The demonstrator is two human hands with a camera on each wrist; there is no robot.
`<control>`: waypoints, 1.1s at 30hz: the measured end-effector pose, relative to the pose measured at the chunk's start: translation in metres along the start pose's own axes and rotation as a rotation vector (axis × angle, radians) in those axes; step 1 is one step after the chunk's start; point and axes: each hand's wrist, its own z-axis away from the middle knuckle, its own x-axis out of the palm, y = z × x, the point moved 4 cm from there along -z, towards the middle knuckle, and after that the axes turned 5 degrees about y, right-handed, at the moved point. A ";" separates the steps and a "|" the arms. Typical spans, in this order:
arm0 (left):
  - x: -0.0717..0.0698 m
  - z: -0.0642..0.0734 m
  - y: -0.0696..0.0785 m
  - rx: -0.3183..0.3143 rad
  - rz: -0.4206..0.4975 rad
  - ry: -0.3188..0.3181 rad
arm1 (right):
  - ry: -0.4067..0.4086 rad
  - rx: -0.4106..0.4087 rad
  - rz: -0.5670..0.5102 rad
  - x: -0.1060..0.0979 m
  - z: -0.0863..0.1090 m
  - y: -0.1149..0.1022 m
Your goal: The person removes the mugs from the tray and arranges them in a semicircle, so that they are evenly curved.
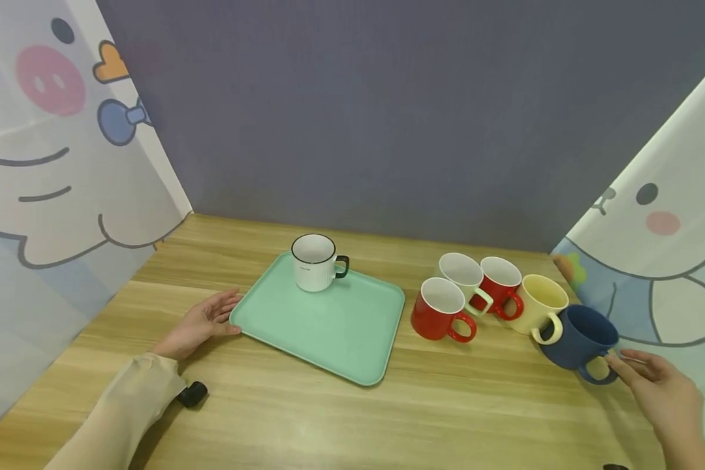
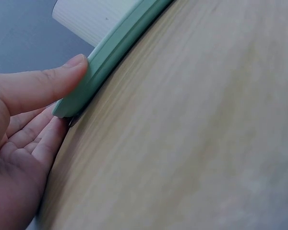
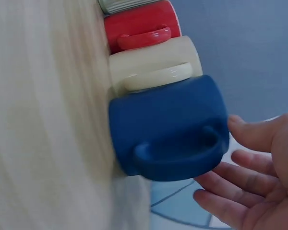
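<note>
My left hand (image 1: pixel 202 323) is at the left corner of a mint-green tray (image 1: pixel 329 333). In the left wrist view the thumb (image 2: pixel 69 76) lies against the tray's rim, and the fingers (image 2: pixel 41 136) are around the other side of the corner. A white mug (image 1: pixel 313 274) with a black rim and handle stands near the tray's back edge. On the far right, my right hand (image 1: pixel 670 395) is beside a dark blue mug (image 1: pixel 570 343). Its thumb tip (image 3: pixel 237 123) is right at the mug's rim, while the other fingers spread loosely past the handle side.
Left of the blue mug stand a yellow mug (image 1: pixel 525 316), a red mug (image 1: pixel 496 287), a pale mug (image 1: pixel 476 290) and another red mug (image 1: pixel 430 320), packed closely. A grey panel (image 1: pixel 352 117) rises behind the wooden table (image 1: pixel 305 418); patterned cloths hang at both sides.
</note>
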 end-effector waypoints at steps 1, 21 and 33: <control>0.000 0.000 0.000 0.000 -0.001 -0.001 | 0.031 -0.008 -0.002 -0.002 0.000 -0.004; 0.001 0.001 0.001 0.004 0.016 -0.005 | 0.224 -0.445 -0.290 0.023 0.023 -0.117; 0.001 -0.002 0.002 0.019 0.013 -0.007 | 0.139 -0.693 -0.393 0.063 0.031 -0.195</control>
